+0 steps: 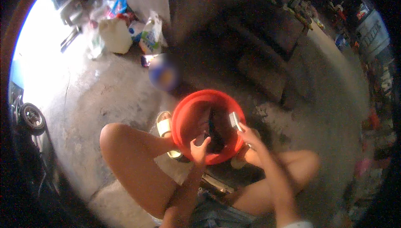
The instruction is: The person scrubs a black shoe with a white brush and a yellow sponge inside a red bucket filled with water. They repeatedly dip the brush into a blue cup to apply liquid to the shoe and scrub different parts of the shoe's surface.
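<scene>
A round red plastic basin (239, 109) stands on the floor between my feet. Inside it is a dark item (214, 138), perhaps a shoe or a cloth; blur hides its exact kind. My left hand (198, 151) reaches over the near rim, its thumb and fingers curled at the near left side of the dark item. At the basin's right rim my right hand (250, 135) grips the handle of a white scrub brush (234, 120). The brush head is raised over the inner right side, apart from the dark item.
Slippers (164, 126) are on my feet beside the basin. Farther off stand a whitish plastic jug (116, 36), a printed bag (152, 36) and a blurred round patch (164, 72). A vehicle wheel (32, 116) shows far left. Clutter (341, 41) lines the right side.
</scene>
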`<state>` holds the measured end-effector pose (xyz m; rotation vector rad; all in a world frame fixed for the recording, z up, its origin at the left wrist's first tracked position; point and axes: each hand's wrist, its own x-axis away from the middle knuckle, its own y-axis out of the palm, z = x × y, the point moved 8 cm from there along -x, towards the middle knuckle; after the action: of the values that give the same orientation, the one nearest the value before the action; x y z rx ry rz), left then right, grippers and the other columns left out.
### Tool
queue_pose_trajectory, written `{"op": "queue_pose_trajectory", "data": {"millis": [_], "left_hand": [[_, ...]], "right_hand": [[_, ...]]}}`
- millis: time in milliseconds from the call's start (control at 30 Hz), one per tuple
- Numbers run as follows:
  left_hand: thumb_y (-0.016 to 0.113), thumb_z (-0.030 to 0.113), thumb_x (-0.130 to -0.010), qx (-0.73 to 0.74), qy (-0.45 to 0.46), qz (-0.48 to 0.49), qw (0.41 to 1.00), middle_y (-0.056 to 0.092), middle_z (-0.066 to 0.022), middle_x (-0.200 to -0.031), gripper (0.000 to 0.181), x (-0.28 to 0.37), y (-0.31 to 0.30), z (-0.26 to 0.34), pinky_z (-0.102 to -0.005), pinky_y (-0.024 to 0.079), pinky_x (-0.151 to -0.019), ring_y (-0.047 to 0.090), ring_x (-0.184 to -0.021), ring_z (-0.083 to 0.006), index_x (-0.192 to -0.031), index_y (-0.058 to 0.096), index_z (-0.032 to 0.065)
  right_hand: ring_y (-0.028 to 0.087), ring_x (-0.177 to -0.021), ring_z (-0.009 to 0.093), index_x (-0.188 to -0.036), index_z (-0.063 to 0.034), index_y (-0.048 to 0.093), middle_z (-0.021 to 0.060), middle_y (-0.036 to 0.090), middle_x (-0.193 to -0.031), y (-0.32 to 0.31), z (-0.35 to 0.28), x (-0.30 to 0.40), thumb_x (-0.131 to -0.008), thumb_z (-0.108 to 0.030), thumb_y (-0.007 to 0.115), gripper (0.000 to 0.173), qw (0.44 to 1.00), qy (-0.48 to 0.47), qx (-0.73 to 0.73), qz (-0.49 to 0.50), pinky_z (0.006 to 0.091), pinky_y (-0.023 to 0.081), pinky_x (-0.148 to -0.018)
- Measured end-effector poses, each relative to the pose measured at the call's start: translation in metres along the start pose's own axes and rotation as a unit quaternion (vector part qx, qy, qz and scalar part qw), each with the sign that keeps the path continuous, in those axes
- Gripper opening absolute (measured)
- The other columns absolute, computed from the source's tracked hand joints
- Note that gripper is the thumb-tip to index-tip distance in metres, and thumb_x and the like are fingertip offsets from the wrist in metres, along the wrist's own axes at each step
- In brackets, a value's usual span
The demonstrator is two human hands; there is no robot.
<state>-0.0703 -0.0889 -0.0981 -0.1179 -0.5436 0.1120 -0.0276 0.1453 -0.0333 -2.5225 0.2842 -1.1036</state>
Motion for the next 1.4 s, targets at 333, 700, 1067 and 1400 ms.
{"op": "queue_pose_trajectory", "data": {"millis": [333,700,1067,1400], "left_hand": [[0.075,0.032,-0.059,-0.023,0.072,-0.040,0.996,0.049,-0.0159,-0.107,0.069,0.015,-0.007,0.080,-0.0302,0.037,-0.084,0.048,-0.097,-0.0222,-0.109,0.042,-0.0040],[0.077,0.022,-0.054,-0.204,0.386,-0.074,0.897,0.053,-0.0080,-0.091,0.063,0.064,-0.011,0.223,-0.0290,0.041,-0.077,0.052,-0.083,-0.0196,-0.104,0.043,0.0028],[0.078,0.017,-0.054,-0.219,0.390,-0.227,0.865,0.055,-0.0078,-0.093,0.066,0.053,0.006,0.277,-0.0296,0.041,-0.081,0.052,-0.088,-0.0164,-0.109,0.043,0.0057],[0.078,0.013,-0.054,-0.172,0.381,-0.219,0.881,0.055,-0.0076,-0.091,0.063,0.067,0.023,0.296,-0.0279,0.042,-0.079,0.052,-0.086,-0.0149,-0.105,0.044,0.0040]], "right_hand": [[0.057,-0.078,0.032,-0.114,-0.0043,0.043,0.0198,0.058,-0.089,-0.052,-0.022,-0.003,-0.073,-0.025,0.056,0.048,0.934,-0.234,0.261,0.075,0.0379,0.045,-0.065],[0.058,-0.081,0.030,-0.085,-0.0027,0.062,0.0159,0.059,-0.087,-0.060,-0.119,0.067,-0.075,-0.024,0.051,0.026,0.836,-0.124,0.534,-0.023,0.0404,0.045,-0.070],[0.060,-0.077,0.029,-0.081,-0.0025,0.063,0.0164,0.061,-0.083,-0.091,-0.143,0.078,-0.066,-0.014,0.059,0.019,0.859,-0.149,0.489,-0.005,0.0376,0.048,-0.067],[0.060,-0.073,0.029,-0.080,-0.0042,0.063,0.0144,0.061,-0.081,-0.086,-0.140,0.080,-0.069,-0.023,0.060,0.022,0.851,-0.169,0.495,-0.044,0.0386,0.049,-0.063]]}}
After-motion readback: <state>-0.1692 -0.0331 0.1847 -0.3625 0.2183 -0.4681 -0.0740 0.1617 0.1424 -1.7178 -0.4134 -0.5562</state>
